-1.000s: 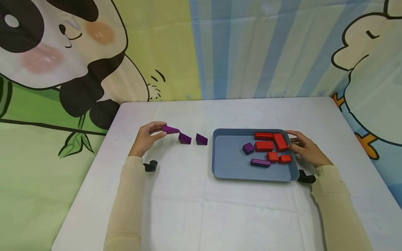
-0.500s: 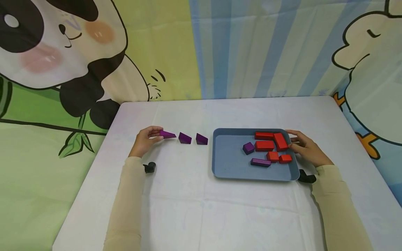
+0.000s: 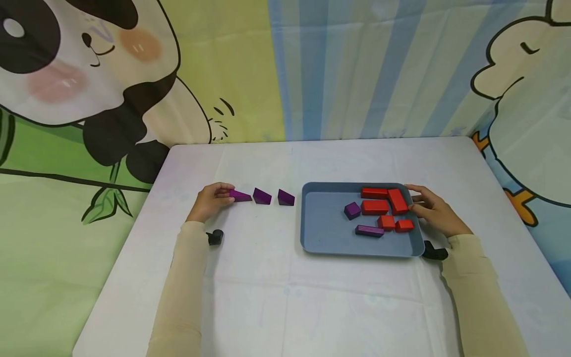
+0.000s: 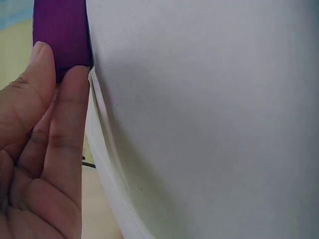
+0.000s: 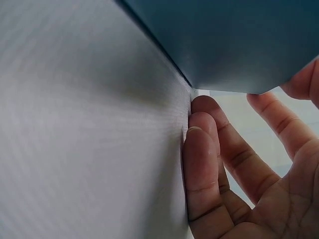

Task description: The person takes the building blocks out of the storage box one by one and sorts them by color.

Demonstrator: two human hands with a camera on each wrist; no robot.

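Observation:
My left hand [image 3: 211,202] pinches the thick end of a purple wedge block [image 3: 241,196] between thumb and fingers. In the left wrist view, the purple wedge block [image 4: 61,30] extends past the fingertips. Two other purple wedges stand to its right in a row: a middle wedge [image 3: 262,196] and a right wedge [image 3: 286,198]. My right hand [image 3: 434,212] rests against the right end of a blue-grey tray [image 3: 327,243]. The right wrist view has thumb and a fingertip touching the tray wall [image 5: 239,55], with the other fingers on the white cloth.
Inside the tray lie several red blocks [image 3: 374,207], a purple cube [image 3: 352,210] and a long purple block [image 3: 369,231]. White cloth [image 3: 285,302] covers the table. Behind stands a printed cloth backdrop [image 3: 241,69].
The left hand has drawn its wedge left and down from above the middle wedge to the row's left end. The right hand and tray stay in place.

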